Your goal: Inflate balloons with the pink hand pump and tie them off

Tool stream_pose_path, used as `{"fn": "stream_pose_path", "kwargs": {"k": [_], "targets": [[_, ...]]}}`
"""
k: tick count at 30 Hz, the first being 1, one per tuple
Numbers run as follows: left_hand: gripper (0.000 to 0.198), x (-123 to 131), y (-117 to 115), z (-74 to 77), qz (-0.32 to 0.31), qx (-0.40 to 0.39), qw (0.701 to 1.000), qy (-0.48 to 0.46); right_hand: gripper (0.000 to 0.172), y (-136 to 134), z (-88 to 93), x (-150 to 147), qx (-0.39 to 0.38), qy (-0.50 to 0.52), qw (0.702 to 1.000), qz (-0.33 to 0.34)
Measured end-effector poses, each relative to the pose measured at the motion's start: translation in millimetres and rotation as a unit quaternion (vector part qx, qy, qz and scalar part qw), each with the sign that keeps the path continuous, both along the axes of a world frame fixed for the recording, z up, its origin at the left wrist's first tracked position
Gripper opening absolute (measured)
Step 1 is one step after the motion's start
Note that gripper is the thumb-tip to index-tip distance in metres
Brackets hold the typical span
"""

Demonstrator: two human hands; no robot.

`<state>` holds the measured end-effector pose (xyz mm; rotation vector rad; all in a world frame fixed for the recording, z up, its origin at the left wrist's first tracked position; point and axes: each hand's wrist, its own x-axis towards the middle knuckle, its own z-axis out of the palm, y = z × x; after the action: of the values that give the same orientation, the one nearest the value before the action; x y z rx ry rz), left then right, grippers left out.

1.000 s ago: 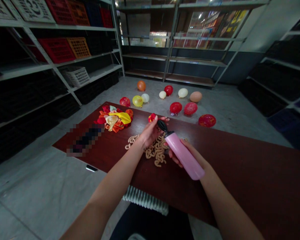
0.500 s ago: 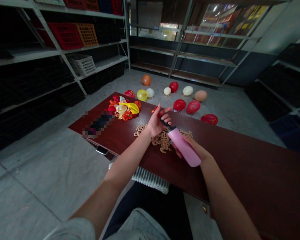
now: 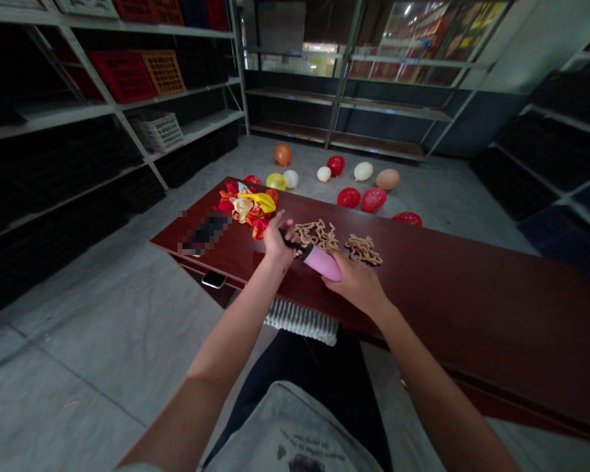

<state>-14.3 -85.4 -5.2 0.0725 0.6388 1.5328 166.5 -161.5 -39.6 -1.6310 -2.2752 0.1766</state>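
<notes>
My right hand [image 3: 354,283] grips a pink hand pump [image 3: 322,263] by its body, which lies nearly level above the dark red wooden table [image 3: 437,308]. My left hand [image 3: 278,240] is closed around the pump's black nozzle [image 3: 291,243]. A small red balloon [image 3: 259,229] shows beside my left fingers, and I cannot tell whether it is held. Two heaps of curled tan strips [image 3: 317,235] [image 3: 362,250] lie just beyond the pump. A pile of flat, multicoloured balloons [image 3: 242,207] sits left of my left hand.
Inflated balloons [image 3: 349,197] lie on the concrete floor beyond the table. A blurred patch [image 3: 204,232] covers part of the tabletop, and a phone [image 3: 213,279] sits at its edge. Metal shelves with crates [image 3: 124,75] line the left side.
Both hands and the pump have moved left and closer to the balloon pile. The pump now lies flatter, and the view has tipped further down.
</notes>
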Motion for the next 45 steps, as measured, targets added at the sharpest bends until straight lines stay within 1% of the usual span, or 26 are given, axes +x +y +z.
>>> {"fn": "stream_pose_path", "kwargs": {"k": [3, 7, 9, 12, 15, 18, 21, 23, 26, 28, 30, 33, 35, 40, 42, 45], "targets": [[0.014, -10, -7, 6.4, 0.029, 0.014, 0.999, 0.016, 0.054, -11, -4.6, 6, 0.08, -0.054, 0.995, -0.013], [0.019, -25, -13, 21.6, 0.058, 0.064, 0.995, 0.045, 0.049, -15, -13.6, 24, 0.128, -0.073, 0.989, -0.018], [0.019, -32, -16, 31.5, 0.06, 0.09, 0.992, 0.059, 0.05, -16, -18.1, 34, 0.14, -0.073, 0.987, -0.019], [0.014, -38, -21, 49.8, 0.05, 0.117, 0.989, 0.081, 0.051, -16, -24.0, 47, 0.155, -0.062, 0.986, -0.022], [0.017, -37, -30, 70.6, 0.049, 0.147, 0.982, 0.111, 0.051, -18, -27.9, 54, 0.164, -0.023, 0.986, -0.03], [0.03, -25, -41, 89.3, 0.059, 0.192, 0.969, 0.146, 0.051, -18, -30.4, 54, 0.173, 0.032, 0.983, -0.051], [0.052, -6, -51, 103.9, 0.071, 0.234, 0.954, 0.177, 0.052, -17, -32.7, 56, 0.188, 0.083, 0.975, -0.089], [0.062, 10, -54, 111.9, 0.077, 0.251, 0.945, 0.194, 0.053, -16, -34.3, 58, 0.191, 0.106, 0.97, -0.11], [0.065, 32, -52, 120.9, 0.083, 0.261, 0.94, 0.206, 0.053, -16, -36.5, 63, 0.188, 0.122, 0.965, -0.134], [0.064, 47, -48, 123.4, 0.082, 0.256, 0.94, 0.209, 0.052, -16, -37.7, 65, 0.188, 0.128, 0.962, -0.152], [0.063, 61, -42, 121.6, 0.077, 0.261, 0.938, 0.213, 0.05, -16, -38.7, 66, 0.193, 0.133, 0.958, -0.164], [0.061, 82, -35, 109.8, 0.081, 0.298, 0.927, 0.213, 0.049, -14, -39.9, 66, 0.198, 0.139, 0.954, -0.175], [0.06, 96, -33, 96.7, 0.079, 0.304, 0.923, 0.221, 0.049, -13, -40.5, 66, 0.201, 0.142, 0.952, -0.183], [0.061, 126, -36, 56.5, 0.059, 0.263, 0.931, 0.247, 0.049, -12, -41.0, 66, 0.211, 0.141, 0.948, -0.194], [0.061, 131, -39, 43.5, 0.061, 0.266, 0.935, 0.226, 0.05, -13, -40.6, 67, 0.211, 0.13, 0.949, -0.196], [0.058, 128, -42, 31.2, 0.072, 0.254, 0.947, 0.182, 0.047, -14, -39.2, 68, 0.208, 0.105, 0.955, -0.185]]}}
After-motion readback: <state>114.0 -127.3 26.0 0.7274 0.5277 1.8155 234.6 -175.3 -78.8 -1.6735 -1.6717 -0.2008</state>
